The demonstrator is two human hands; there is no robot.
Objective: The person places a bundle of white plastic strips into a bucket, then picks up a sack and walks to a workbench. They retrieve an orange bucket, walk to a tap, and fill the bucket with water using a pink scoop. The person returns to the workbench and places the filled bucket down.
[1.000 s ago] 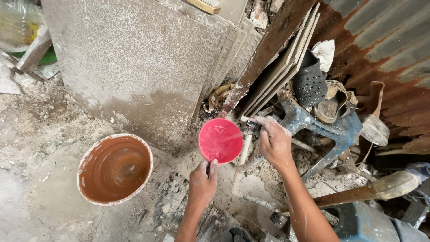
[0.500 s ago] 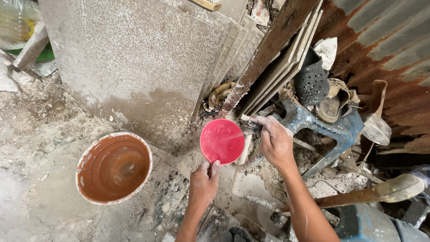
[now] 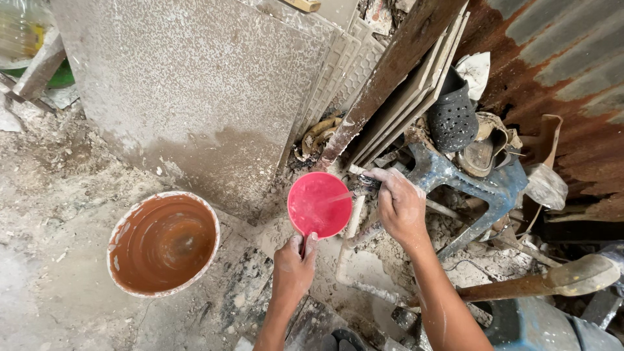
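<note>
Red plastic, a small scoop [image 3: 319, 204], sits at the middle of the head view, its handle pinched in the closed fingers of the left hand [image 3: 294, 265]. The right hand [image 3: 400, 205] is curled tight around a tap [image 3: 361, 184] on a white pipe [image 3: 354, 224], and a thin stream of water runs from it into the scoop. Left of them, well apart, a bucket [image 3: 164, 242] stands on the dusty floor [image 3: 45, 214] with brown water in it. A grey slab [image 3: 188, 91] leans behind. A blue stool [image 3: 481, 188] lies among rubble on the right.

The step in hand looks like filling the scoop. The next move likely calls for keeping it level under the stream, then shutting the tap.
</note>
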